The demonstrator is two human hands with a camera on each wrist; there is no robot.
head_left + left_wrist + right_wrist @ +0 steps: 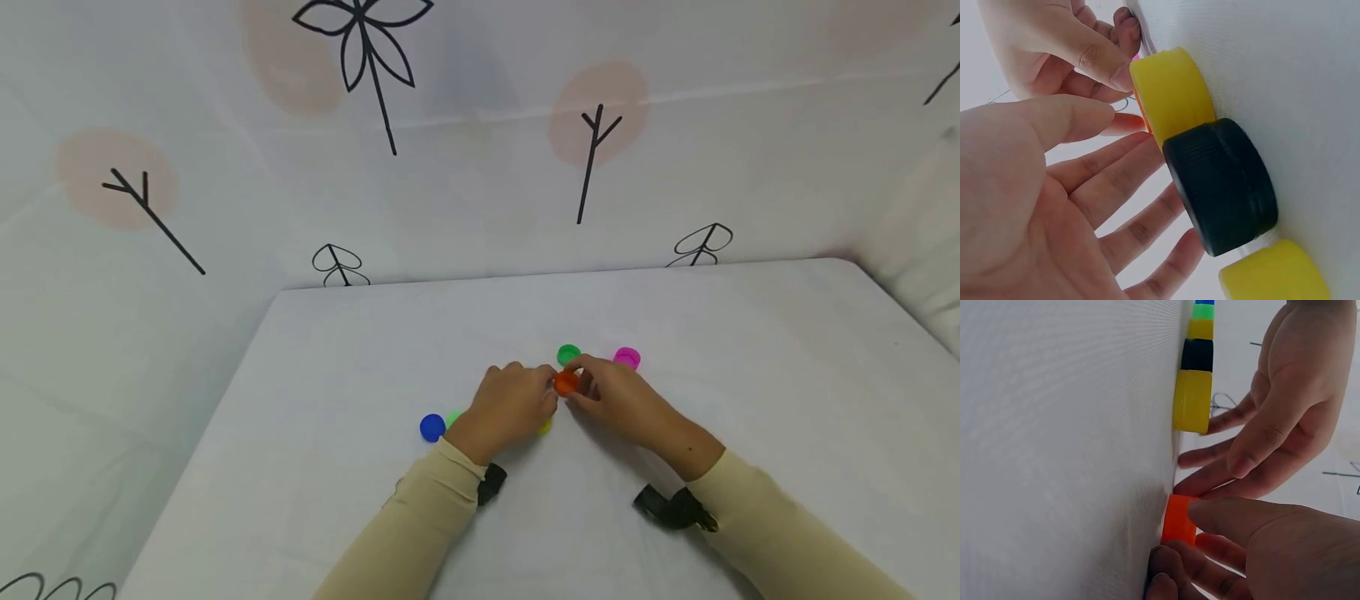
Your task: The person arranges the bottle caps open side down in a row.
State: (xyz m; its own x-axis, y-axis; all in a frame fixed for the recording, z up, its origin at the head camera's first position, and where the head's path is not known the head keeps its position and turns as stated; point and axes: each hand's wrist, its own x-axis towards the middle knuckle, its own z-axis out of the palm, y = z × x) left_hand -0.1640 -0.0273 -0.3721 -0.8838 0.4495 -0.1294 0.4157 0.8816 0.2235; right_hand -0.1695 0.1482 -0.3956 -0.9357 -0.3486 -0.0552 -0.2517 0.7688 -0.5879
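Note:
My right hand (618,396) pinches an orange bottle cap (566,383) between thumb and fingers, low at the white tabletop. In the right wrist view the thumb lies on the orange cap (1179,519). My left hand (510,408) is just left of it, its fingers loosely extended beside a row of caps and gripping none. That row, in the right wrist view, has a near yellow cap (1193,402), a black cap (1198,355), another yellow cap (1200,329), a light green cap (1204,311) and a blue one. From above, the left hand hides much of the row.
Beyond the hands lie a green cap (568,354) and a magenta cap (627,358). The blue cap (432,427) marks the row's left end. A patterned white cloth (480,192) hangs behind the table's far edge.

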